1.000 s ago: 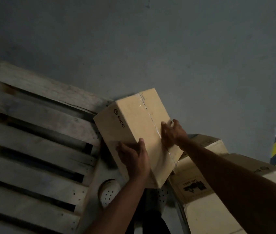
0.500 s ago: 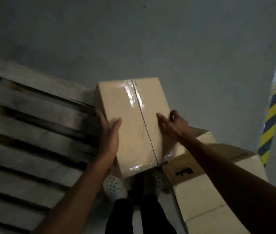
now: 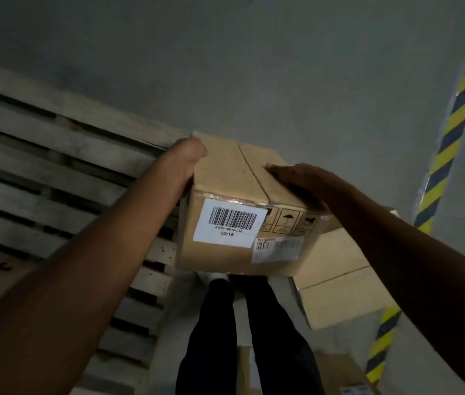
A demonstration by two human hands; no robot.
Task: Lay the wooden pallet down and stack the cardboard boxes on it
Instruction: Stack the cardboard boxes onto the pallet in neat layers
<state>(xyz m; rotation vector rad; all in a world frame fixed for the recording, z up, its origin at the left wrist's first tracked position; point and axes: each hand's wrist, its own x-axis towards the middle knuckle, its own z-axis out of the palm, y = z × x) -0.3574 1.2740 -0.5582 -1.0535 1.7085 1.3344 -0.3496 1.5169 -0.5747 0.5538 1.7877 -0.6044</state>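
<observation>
Head view: your cardboard box has come up and turned since a second ago, and its barcode end now faces you. Left hand curls over its top-left edge; right hand presses flat on top. The box hangs just beside the wooden pallet, not on it. Pallet lies flat, so placing comes next.

Single head view: looks steeply down from head height, wide-angle and close, over a held box; pallet at left, legs straight below.
</observation>
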